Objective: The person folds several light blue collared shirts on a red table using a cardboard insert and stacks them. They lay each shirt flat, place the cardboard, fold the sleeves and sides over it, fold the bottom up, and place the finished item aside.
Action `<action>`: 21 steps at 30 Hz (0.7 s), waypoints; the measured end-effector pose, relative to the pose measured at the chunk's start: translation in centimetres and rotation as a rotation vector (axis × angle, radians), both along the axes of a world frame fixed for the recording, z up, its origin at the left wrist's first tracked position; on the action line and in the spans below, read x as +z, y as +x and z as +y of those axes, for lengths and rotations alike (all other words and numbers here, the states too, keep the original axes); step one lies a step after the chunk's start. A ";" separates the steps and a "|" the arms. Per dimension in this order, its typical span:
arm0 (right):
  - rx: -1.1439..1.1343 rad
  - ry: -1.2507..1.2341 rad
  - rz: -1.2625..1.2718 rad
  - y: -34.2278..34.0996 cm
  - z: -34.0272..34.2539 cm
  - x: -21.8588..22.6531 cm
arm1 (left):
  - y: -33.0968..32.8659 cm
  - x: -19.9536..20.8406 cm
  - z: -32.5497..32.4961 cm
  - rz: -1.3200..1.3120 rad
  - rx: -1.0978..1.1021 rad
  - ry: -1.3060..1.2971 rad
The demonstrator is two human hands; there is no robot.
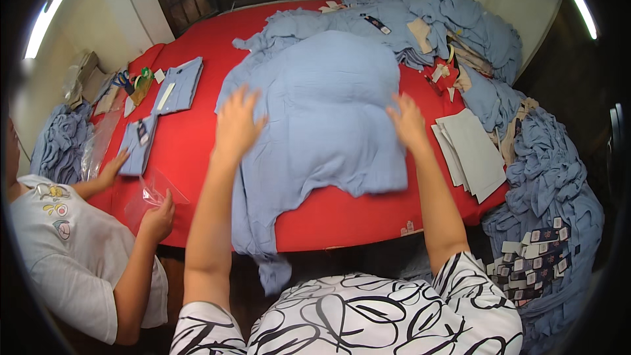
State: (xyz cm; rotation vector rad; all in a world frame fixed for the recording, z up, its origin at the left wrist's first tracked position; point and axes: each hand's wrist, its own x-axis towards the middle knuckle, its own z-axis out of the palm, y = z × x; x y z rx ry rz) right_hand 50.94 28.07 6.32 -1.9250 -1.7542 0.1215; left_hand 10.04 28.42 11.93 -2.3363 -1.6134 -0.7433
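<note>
While the red counter (197,144) is largely covered, a light blue garment (322,112) is spread at its middle, one end hanging over the near edge. A smoothing or folding step is judged in hand; flat, even pressure seems called for next. Both hands, left (235,125) and right (409,121), are laid open-fingered on the garment, nothing gripped. The garment's far edge is lost among the blue pile (447,20) behind it.

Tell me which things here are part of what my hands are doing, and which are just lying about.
In hand:
left hand and right hand, both flat on the blue shirt
red table under it

Lying about:
card stack
shirt heap
folded shirts
clear bag in a co-worker's hand
tags
</note>
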 end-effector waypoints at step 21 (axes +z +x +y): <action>0.003 0.109 -0.448 7.0 -23.2 -5.1 | -12.5 -14.0 -22.9 -1.500 0.350 -0.436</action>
